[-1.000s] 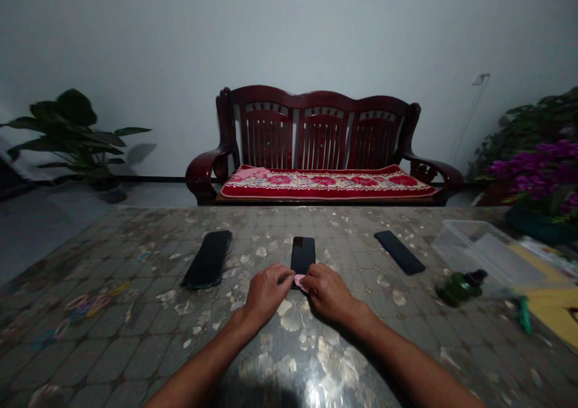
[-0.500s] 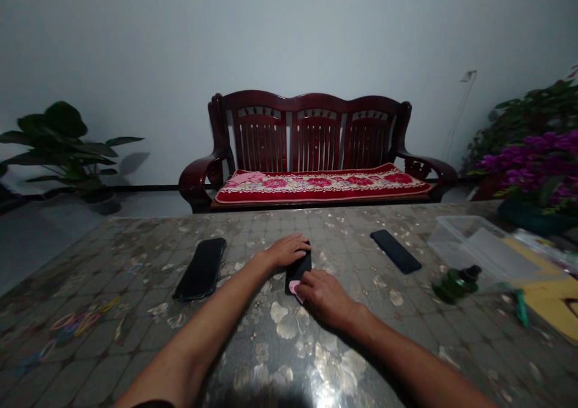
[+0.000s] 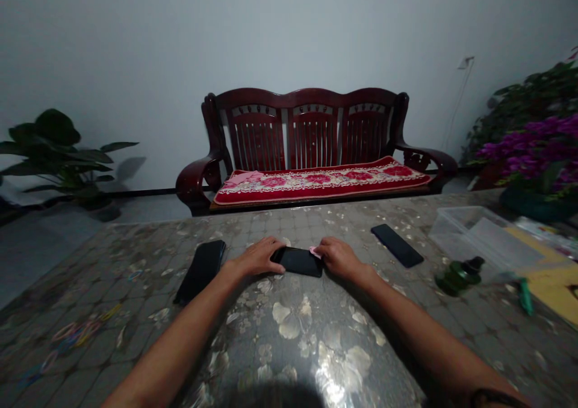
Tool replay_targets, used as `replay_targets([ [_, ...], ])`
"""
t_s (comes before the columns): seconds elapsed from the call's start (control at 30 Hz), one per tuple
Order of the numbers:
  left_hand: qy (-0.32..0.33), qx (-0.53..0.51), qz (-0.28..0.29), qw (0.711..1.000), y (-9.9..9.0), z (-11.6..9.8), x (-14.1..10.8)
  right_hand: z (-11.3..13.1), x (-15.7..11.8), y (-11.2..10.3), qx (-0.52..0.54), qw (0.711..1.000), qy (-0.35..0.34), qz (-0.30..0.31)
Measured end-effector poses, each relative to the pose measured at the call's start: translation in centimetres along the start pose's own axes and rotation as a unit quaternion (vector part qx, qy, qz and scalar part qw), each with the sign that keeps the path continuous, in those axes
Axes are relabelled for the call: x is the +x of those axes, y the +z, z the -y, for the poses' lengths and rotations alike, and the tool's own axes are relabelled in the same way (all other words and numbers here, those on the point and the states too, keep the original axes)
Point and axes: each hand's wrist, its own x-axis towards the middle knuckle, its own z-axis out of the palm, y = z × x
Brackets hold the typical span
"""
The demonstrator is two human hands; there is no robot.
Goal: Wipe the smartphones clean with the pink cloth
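A black smartphone (image 3: 298, 262) lies sideways on the table in front of me, its dark screen facing up. My left hand (image 3: 261, 256) grips its left end, thumb along the near edge and fingers at the far edge. Pinched in my right hand (image 3: 338, 256) is a small pink cloth (image 3: 315, 251), pressed at the phone's far right corner. Most of the cloth is hidden under the fingers. Left of my left hand lies a second dark phone (image 3: 201, 269). Another dark phone (image 3: 397, 245) rests to the right of my right hand.
On the right stand a green bottle (image 3: 458, 277), a clear plastic box (image 3: 467, 215), a small green object (image 3: 525, 296) and a purple-flowered plant (image 3: 537, 149). Coloured bands (image 3: 81, 331) lie at the left. Behind the table (image 3: 289, 348) is a wooden sofa (image 3: 311, 98).
The phone has turned from lengthwise to sideways. My left hand has moved left to its left end. My right hand, with the pink cloth, has moved from the near end to the far right corner.
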Motion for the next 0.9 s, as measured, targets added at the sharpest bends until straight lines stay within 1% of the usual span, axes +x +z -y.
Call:
replay_targets([
  [0.07, -0.013, -0.01, -0.009, 1.0, 0.4, -0.1, -1.3, 0.4, 0.2, -0.1, 0.004, 1.0, 0.026, 0.005],
  [0.17, -0.031, -0.017, -0.036, 0.999, 1.1, -0.8, -2.7, 1.8, -0.3, 0.0, 0.002, 0.999, 0.045, -0.008],
  [0.23, -0.039, -0.019, -0.047, 0.998, 1.4, -1.4, -3.3, 2.9, -1.1, 0.2, 0.004, 0.999, 0.04, -0.013],
  [0.33, -0.054, -0.017, -0.067, 0.996, 1.7, -2.3, -4.0, 3.8, -2.3, 0.4, 0.015, 1.0, 0.011, -0.019],
  [0.43, -0.078, -0.011, -0.083, 0.993, 2.1, -3.4, -4.6, 3.8, -2.7, 0.3, 0.022, 1.0, 0.001, -0.022],
  [0.57, -0.131, 0.013, -0.099, 0.986, 3.0, -5.2, -5.2, 3.3, -1.9, 0.0, 0.013, 0.998, 0.054, -0.023],
  [0.67, -0.173, 0.038, -0.114, 0.977, 3.7, -6.5, -5.4, 3.6, -1.4, 0.3, 0.009, 0.996, 0.08, -0.039],
  [0.73, -0.187, 0.047, -0.12, 0.974, 4.0, -7.1, -5.5, 4.3, -1.4, 0.8, 0.012, 0.996, 0.071, -0.049],
  [0.83, -0.201, 0.05, -0.122, 0.971, 4.0, -7.9, -5.7, 5.3, -1.8, 1.2, 0.024, 0.999, 0.016, -0.045],
  [0.9, -0.21, 0.054, -0.12, 0.969, 3.9, -8.4, -5.8, 5.4, -1.8, 1.1, 0.029, 0.999, 0.0, -0.038],
])
